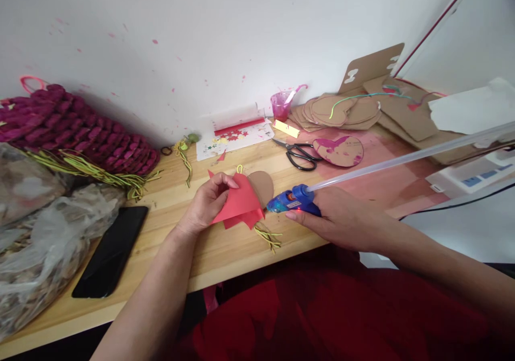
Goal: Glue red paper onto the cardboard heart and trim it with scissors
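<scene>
your left hand (209, 200) pinches red paper (241, 203); your right hand (341, 216) is wrapped round the glue gun (295, 203); card (264, 188) lies on the table (161, 211), partly under the paper, left of your right hand, nearer your left; gun's long axis runs sideways, nozzle (272, 207) just beside card; one gun, one scissors (295, 147), one phone (110, 253); paper layers, can't tell.
</scene>
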`<state>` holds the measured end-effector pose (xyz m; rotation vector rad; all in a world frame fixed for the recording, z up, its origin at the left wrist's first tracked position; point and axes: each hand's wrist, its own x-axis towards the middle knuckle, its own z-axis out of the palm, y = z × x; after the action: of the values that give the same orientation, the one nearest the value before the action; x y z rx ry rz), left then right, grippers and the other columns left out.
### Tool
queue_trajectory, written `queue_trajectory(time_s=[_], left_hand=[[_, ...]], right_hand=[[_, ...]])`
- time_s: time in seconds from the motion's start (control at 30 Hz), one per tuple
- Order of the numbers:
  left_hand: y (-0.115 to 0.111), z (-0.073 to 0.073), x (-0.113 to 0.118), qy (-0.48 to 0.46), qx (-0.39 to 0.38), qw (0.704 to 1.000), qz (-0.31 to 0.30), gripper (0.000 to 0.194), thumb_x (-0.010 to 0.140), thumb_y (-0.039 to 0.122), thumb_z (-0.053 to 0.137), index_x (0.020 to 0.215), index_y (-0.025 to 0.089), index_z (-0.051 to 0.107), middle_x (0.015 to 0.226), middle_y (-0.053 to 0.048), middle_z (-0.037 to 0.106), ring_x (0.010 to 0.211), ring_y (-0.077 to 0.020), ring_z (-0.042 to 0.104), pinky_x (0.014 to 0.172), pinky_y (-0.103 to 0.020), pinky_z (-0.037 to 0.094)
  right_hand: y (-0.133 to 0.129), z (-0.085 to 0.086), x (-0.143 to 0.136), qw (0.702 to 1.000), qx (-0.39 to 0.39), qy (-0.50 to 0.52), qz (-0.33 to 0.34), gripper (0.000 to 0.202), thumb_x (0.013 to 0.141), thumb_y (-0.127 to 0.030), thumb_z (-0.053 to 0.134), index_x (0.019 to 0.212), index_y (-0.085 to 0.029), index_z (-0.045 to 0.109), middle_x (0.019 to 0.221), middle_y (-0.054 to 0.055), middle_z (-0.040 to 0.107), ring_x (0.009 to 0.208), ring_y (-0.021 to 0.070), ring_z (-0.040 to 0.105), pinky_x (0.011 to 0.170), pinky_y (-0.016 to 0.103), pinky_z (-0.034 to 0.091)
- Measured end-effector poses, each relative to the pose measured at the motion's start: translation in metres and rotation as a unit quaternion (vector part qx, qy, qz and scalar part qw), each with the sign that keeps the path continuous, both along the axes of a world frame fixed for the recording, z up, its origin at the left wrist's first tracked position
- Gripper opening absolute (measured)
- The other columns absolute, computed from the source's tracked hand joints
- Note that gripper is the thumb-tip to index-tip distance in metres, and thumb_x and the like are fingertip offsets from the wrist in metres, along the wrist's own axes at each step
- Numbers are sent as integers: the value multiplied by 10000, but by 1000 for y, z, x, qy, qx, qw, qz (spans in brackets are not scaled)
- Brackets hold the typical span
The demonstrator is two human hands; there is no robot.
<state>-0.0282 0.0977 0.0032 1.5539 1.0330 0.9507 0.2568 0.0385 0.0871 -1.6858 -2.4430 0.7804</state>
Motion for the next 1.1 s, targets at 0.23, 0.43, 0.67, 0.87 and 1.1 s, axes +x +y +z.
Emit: queue_trajectory(time_s=[0.23,0.43,0.67,0.87,1.1], left_hand=[[0,2,2,-10,-21,1000,-2,139,812,202,680,911,165,588,844,-17,612,670,-103,534,592,-202,418],[-2,1,2,-12,-21,1000,-12,142,835,209,665,941,165,580,852,-18,611,659,-98,537,584,-202,418],[-6,-1,10,7,65,998,10,285,871,165,622,1151,178,572,986,-51,640,867,-134,620,757,-250,509],[-17,1,13,116,131,984,10,323,956,183,545,1278,190,564,1142,-109,684,1066,-197,656,945,-393,546],[-28,1,20,286,314,905,-28,420,977,84,435,1353,195,587,1372,-128,618,1239,-233,580,1031,-474,537]], right_hand=[[1,-1,4,1000,-17,-7,-13,501,944,-604,426,728,-193,613,620,56,609,523,160,498,535,301,309],[4,-4,6,999,-22,8,-24,485,939,-606,429,740,-199,600,700,70,646,579,172,520,569,312,326],[9,-10,7,998,-11,42,-34,435,942,-554,455,712,-204,573,663,54,630,562,162,502,565,310,321],[20,-26,14,984,-60,151,-74,419,943,-541,482,712,-204,576,557,17,599,533,159,560,546,289,383],[30,-51,17,832,-185,464,-240,464,879,-659,557,822,-200,595,815,44,677,455,108,564,355,228,362]])
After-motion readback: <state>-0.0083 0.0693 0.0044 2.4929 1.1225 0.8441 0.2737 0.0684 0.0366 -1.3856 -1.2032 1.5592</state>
